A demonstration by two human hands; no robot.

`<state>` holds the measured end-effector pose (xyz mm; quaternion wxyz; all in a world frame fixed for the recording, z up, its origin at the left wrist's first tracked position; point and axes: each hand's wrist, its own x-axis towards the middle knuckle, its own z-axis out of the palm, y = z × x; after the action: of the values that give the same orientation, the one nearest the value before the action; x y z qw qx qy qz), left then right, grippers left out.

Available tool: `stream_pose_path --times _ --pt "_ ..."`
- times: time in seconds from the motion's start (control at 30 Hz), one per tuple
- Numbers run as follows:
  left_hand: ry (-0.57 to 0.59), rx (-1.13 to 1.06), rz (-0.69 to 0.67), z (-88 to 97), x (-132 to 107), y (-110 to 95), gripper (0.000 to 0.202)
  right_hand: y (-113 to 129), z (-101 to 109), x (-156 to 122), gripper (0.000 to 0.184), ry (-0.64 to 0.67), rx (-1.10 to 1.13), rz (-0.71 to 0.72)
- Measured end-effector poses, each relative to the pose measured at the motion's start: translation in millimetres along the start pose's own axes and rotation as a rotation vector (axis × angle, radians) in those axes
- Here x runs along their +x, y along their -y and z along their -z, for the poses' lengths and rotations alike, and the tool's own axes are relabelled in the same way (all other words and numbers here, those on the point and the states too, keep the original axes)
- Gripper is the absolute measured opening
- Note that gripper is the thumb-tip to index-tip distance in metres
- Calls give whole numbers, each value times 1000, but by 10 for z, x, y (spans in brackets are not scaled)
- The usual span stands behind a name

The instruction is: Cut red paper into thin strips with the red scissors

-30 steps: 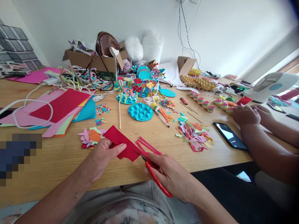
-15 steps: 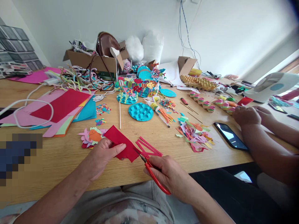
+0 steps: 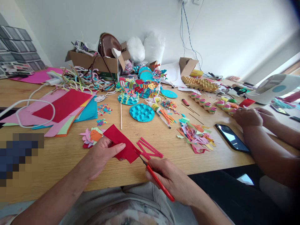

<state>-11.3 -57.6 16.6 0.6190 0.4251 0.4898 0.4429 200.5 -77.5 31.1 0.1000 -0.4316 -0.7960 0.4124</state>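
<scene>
Red handles of the scissors (image 3: pixel 161 184) are sitting closer together than half a second ago, and the red paper (image 3: pixel 129 151) is shifting slightly leftward. The right grip (image 3: pixel 168 176) is clenching the scissors, whose blades are crossing the right-hand end of the paper. The left grip (image 3: pixel 102 154) is pinching the paper between thumb and fingers, holding it slantwise over the bench (image 3: pixel 58 168), near its front edge. Narrow red strips (image 3: pixel 152 147) are lying just beyond the blades, slightly to the right. Paper cutouts (image 3: pixel 95 135), an orange fish among them, are resting just behind the left grip. Farther right, a heap of coloured paper scraps (image 3: pixel 197 136) is spreading near a black phone (image 3: pixel 232 137). A blue disc (image 3: pixel 142 112) is lying farther back, while another person's hands (image 3: pixel 249 117) are hovering close together beyond the phone.
</scene>
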Motion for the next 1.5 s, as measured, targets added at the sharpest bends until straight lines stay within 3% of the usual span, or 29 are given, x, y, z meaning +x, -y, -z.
stream_pose_path --times 0.7,1.5 --pt "100 1 79 -42 -22 30 14 38 -24 93 33 12 63 19" --pt "169 -122 156 31 6 71 10 -106 -147 121 33 -36 98 88"
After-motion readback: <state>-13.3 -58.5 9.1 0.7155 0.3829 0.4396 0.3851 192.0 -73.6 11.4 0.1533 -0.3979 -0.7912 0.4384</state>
